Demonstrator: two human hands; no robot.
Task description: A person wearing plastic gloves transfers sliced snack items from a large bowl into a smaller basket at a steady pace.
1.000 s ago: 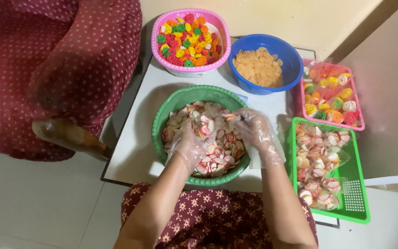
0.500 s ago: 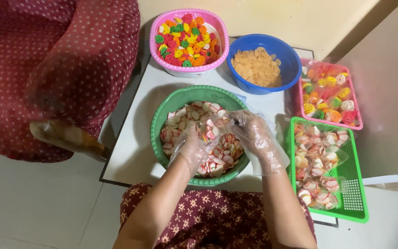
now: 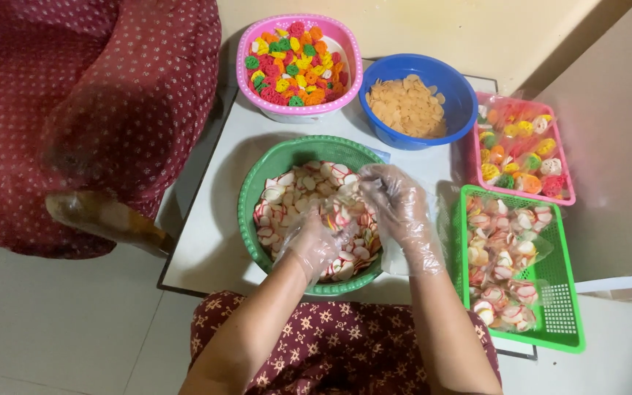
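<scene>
Nearest the camera is a lap in maroon cloth with a pale flower print, and both forearms reach forward from it over a white table. The left hand, in a thin clear plastic glove, is curled around a small clear bag partly filled with red-and-white crackers, gripping it from below. The right hand, gloved the same way, has its fingers bent and pinched at the bag's upper edge, just over the green round basket. That basket sits in the middle of the table and holds a loose heap of red-and-white cracker pieces, directly beneath both hands. To the right, a green rectangular mesh tray carries filled clear packets of the same crackers. Beyond it a pink tray holds packets of mixed coloured pieces. Further back stands a blue bowl of pale tan chips, and beside it on the left a pink bowl heaped with red, green, orange and yellow pieces. At the far left a maroon dotted armchair stands beside the table
</scene>
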